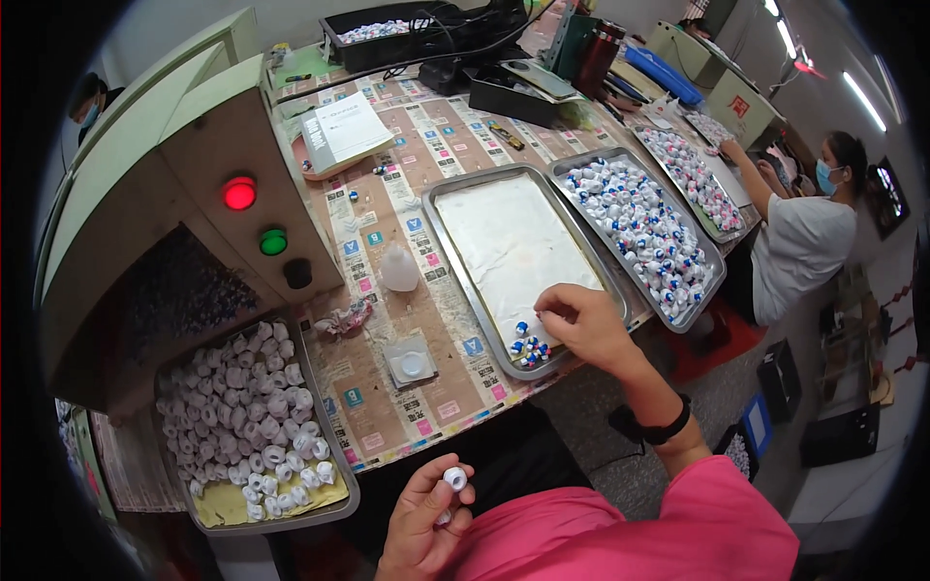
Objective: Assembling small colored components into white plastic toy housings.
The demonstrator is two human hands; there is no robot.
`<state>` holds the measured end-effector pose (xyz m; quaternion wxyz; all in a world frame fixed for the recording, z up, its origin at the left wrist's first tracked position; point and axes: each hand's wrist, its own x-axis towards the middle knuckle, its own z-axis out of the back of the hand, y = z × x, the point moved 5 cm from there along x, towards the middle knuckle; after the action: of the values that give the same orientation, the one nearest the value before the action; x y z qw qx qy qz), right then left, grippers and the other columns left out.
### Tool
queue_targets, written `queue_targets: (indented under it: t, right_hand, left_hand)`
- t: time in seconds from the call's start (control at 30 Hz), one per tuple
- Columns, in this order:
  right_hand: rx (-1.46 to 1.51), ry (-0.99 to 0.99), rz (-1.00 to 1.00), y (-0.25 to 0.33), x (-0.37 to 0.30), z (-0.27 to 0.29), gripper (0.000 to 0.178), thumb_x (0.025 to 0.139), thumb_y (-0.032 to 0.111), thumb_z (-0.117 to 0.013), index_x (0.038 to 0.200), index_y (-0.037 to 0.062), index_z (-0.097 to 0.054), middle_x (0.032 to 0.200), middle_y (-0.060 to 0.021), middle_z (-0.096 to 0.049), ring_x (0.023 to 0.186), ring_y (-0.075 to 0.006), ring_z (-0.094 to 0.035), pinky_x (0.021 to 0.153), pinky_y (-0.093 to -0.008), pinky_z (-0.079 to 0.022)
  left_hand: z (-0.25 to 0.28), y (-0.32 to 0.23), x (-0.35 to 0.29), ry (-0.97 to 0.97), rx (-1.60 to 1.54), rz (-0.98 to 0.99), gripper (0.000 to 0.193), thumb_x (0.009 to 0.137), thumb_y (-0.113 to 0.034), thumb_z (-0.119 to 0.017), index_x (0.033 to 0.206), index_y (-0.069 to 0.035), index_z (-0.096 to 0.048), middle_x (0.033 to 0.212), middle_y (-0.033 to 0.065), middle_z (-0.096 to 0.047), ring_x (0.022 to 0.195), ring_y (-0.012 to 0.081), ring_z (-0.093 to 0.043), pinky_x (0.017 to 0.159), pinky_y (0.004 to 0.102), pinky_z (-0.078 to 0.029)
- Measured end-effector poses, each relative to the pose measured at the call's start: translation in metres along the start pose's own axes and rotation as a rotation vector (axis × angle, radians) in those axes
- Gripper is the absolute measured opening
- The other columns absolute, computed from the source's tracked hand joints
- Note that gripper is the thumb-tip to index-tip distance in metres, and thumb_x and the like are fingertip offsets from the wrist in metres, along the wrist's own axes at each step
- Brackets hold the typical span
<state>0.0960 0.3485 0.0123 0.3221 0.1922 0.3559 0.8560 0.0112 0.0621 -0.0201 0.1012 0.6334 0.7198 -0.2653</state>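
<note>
Fingers (434, 505) of the left hand (421, 528) are clamped on a white ring piece (454, 478) at the lower centre of the frame, in front of the tabletop (446, 382) rather than over it. A second white piece (444, 517) is partly hidden lower in the same hand. If the grip is loosened to turn the ring, the lower piece could be lost first, and since no surface is seen directly below, it would probably be dropped onto the lap or the floor.

At the centre of the frame, the right hand (584, 329) is held over the near end of a paper-lined tray (441, 228). Its thumb and forefinger are drawn together at the tips; whether a tiny piece is pinched there cannot be made out. Just beside them, a loose cluster of small blue-and-white pieces (528, 351) is gathered in the tray's near corner. Because the pieces are crowded and small, two could be caught at once, or the cluster could be scattered by a brushed knuckle.

Left of the tray, a translucent bottle (398, 268) is stood upright; it could be toppled by a careless reach toward the white pieces (242, 412) heaped at lower left, whose upper ones could be rolled down if the heap were disturbed.
</note>
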Motion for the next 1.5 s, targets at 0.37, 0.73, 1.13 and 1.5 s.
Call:
queue_targets:
  t: [0.37, 0.73, 1.13, 1.5]
  right_hand:
    - [0.844, 0.301, -0.358, 0.027, -0.015, -0.024, 0.024, 0.090, 0.007, -0.061, 0.112, -0.0022, -0.063, 0.097, -0.0066, -0.067, 0.087, -0.0127, -0.066, 0.070, -0.0235, -0.054]
    - [0.835, 0.424, -0.325, 0.068, -0.022, -0.068, 0.029, 0.091, 0.008, -0.061, 0.118, -0.0010, -0.060, 0.100, -0.0072, -0.066, 0.087, -0.0114, -0.063, 0.073, -0.0232, -0.053]
    - [0.351, 0.210, 0.199, 0.094, -0.004, -0.068, 0.022, 0.083, -0.001, -0.067, 0.106, -0.0005, -0.066, 0.092, -0.0061, -0.063, 0.083, -0.0126, -0.063, 0.073, -0.0225, -0.051]
    - [-0.077, 0.179, 0.524, 0.121, 0.010, -0.096, 0.017, 0.077, 0.001, -0.067, 0.094, 0.0024, -0.069, 0.086, -0.0131, -0.063, 0.080, -0.0319, -0.062, 0.071, -0.0380, -0.050]
  left_hand:
    - [0.002, -0.014, 0.006, 0.070, -0.058, -0.051, 0.036, 0.094, -0.004, -0.055, 0.130, -0.006, -0.051, 0.122, 0.0117, -0.057, 0.095, 0.0166, -0.061, 0.066, 0.0249, -0.054]
    - [0.003, -0.032, -0.005, 0.059, -0.061, -0.147, 0.040, 0.092, -0.001, -0.056, 0.131, -0.008, -0.049, 0.119, 0.0116, -0.057, 0.094, 0.0156, -0.060, 0.070, 0.0234, -0.056]
    - [0.009, -0.033, -0.013, 0.077, -0.085, -0.137, 0.040, 0.092, -0.002, -0.057, 0.131, -0.005, -0.048, 0.118, 0.0113, -0.057, 0.091, 0.0147, -0.062, 0.077, 0.0245, -0.058]
    - [0.016, -0.022, -0.018, 0.146, -0.080, -0.115, 0.031, 0.091, -0.003, -0.060, 0.121, -0.003, -0.054, 0.113, 0.0102, -0.059, 0.091, 0.0155, -0.064, 0.078, 0.0259, -0.058]
